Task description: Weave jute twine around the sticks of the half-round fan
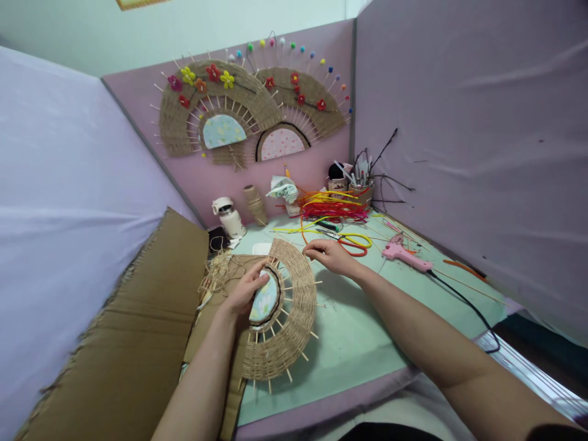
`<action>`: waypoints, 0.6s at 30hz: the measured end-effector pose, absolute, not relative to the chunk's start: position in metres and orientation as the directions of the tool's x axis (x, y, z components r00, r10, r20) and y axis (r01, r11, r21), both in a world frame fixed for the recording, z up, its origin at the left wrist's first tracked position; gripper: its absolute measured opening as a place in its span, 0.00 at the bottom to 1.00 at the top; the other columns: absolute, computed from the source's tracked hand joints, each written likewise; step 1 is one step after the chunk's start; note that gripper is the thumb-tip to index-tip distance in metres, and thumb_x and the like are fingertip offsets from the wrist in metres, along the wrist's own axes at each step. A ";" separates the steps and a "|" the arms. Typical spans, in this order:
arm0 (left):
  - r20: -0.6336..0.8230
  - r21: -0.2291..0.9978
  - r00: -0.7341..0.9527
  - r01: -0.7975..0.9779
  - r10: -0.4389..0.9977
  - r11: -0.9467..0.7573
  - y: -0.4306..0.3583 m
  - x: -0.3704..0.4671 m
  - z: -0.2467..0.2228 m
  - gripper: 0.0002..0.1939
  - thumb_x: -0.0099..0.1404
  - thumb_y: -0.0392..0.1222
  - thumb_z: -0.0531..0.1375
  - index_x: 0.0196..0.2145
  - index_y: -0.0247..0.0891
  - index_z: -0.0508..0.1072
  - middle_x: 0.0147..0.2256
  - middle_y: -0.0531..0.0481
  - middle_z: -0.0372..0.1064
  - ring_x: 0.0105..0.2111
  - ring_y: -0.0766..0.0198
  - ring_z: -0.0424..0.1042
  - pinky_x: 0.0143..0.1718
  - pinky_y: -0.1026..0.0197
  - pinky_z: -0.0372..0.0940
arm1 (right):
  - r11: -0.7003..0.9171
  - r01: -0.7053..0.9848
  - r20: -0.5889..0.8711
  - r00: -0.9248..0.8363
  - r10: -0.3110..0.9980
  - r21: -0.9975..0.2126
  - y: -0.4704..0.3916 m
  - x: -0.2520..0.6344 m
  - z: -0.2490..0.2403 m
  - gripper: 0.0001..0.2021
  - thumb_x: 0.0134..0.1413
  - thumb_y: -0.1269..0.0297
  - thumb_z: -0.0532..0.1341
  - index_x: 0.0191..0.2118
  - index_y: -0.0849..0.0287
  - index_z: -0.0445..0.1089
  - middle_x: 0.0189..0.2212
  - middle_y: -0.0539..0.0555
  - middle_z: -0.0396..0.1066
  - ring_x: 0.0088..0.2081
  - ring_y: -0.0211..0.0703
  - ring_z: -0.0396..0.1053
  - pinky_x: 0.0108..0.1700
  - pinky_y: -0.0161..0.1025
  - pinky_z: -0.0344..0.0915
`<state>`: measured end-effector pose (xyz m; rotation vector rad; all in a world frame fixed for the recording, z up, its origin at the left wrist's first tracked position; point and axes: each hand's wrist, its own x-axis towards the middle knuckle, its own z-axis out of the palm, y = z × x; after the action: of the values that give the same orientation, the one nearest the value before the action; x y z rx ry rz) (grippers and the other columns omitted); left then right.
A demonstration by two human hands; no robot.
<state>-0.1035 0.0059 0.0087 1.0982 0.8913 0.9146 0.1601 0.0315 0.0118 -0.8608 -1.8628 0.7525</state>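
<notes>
A half-round woven twine fan with thin wooden sticks poking out of its outer edge is held tilted above the table. My left hand grips it by its inner half-disc, covered in pale blue flowered fabric, with the thumb on top. At the upper outer edge of the weave is my right hand, its fingertips pinched together close to a stick. What lies between those fingertips is too small to make out.
Scissors, a pink glue gun with its black cord and a heap of pipe cleaners lie to the right. Behind stand a twine spool and a white jar. Cardboard leans at left. Finished fans hang on the back panel.
</notes>
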 end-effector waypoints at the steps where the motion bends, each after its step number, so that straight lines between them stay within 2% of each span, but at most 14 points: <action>1: -0.137 0.967 0.371 -0.151 0.919 0.205 0.006 -0.104 0.008 0.34 0.51 0.42 0.68 0.55 0.40 0.65 0.41 0.46 0.74 0.31 0.65 0.73 0.32 0.66 0.65 | 0.576 0.249 0.494 -0.324 0.807 -0.778 0.031 0.160 0.012 0.09 0.57 0.64 0.57 0.31 0.59 0.73 0.27 0.52 0.72 0.30 0.39 0.67 0.34 0.36 0.63; 4: -0.147 0.966 0.414 -0.135 0.899 0.220 0.006 -0.105 0.005 0.33 0.52 0.42 0.67 0.55 0.40 0.65 0.42 0.45 0.73 0.32 0.65 0.74 0.34 0.65 0.66 | 0.634 0.267 0.565 -0.294 0.771 -0.725 0.030 0.160 0.013 0.09 0.57 0.63 0.57 0.32 0.59 0.72 0.28 0.52 0.72 0.30 0.38 0.67 0.34 0.36 0.63; 10: -0.161 0.959 0.485 -0.131 0.860 0.253 0.007 -0.106 0.003 0.30 0.54 0.40 0.66 0.54 0.39 0.65 0.43 0.45 0.73 0.33 0.65 0.74 0.34 0.65 0.66 | 0.785 0.321 0.741 -0.274 0.613 -0.530 0.033 0.162 0.010 0.08 0.60 0.63 0.56 0.35 0.58 0.71 0.31 0.55 0.71 0.34 0.42 0.67 0.38 0.39 0.63; 18: -0.205 0.954 0.503 -0.087 0.839 0.285 0.001 -0.103 0.006 0.29 0.53 0.40 0.67 0.53 0.39 0.67 0.47 0.43 0.71 0.38 0.63 0.73 0.38 0.64 0.66 | 0.816 0.327 0.792 -0.245 0.560 -0.476 0.036 0.164 0.010 0.07 0.60 0.62 0.57 0.34 0.57 0.71 0.29 0.53 0.70 0.33 0.42 0.67 0.38 0.40 0.63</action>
<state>-0.1027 0.0014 0.0059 1.1112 0.8350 0.7261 0.1641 0.0361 0.0099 -0.6728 -1.8546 0.2526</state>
